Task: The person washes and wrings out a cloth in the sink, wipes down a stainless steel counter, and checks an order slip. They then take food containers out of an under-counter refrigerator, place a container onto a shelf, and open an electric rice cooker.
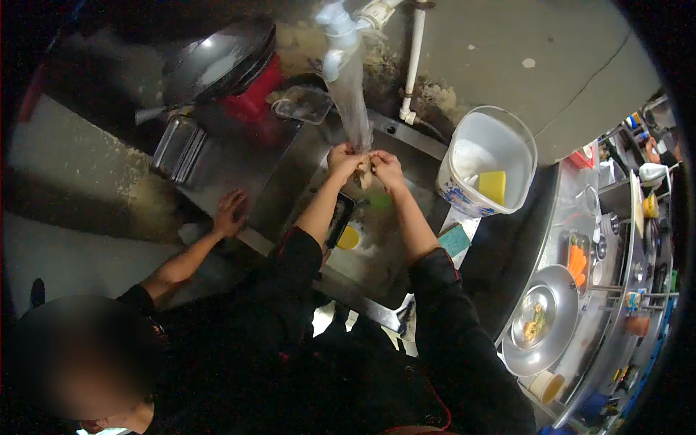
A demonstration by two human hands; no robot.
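Both of my hands are raised over a metal sink (pixel 391 268), close together at the lower end of a long clear plastic bag or sleeve (pixel 351 101) that hangs from white pipe fittings (pixel 337 29). My left hand (pixel 345 161) pinches the bag's bottom end from the left. My right hand (pixel 386 168) has its fingers closed at the same end from the right. A brownish wet tip (pixel 365 177) hangs between them. Down in the sink lie a dark tray (pixel 338 221) and a round yellow thing (pixel 349 237).
A co-worker's hand (pixel 230 214) is at the sink's left edge. Stacked metal pans (pixel 177 148) and a large wok (pixel 217 61) stand left. A white bucket (pixel 464 141) holds a yellow sponge (pixel 492 186) at right. Beyond is a counter with a metal bowl (pixel 565 312).
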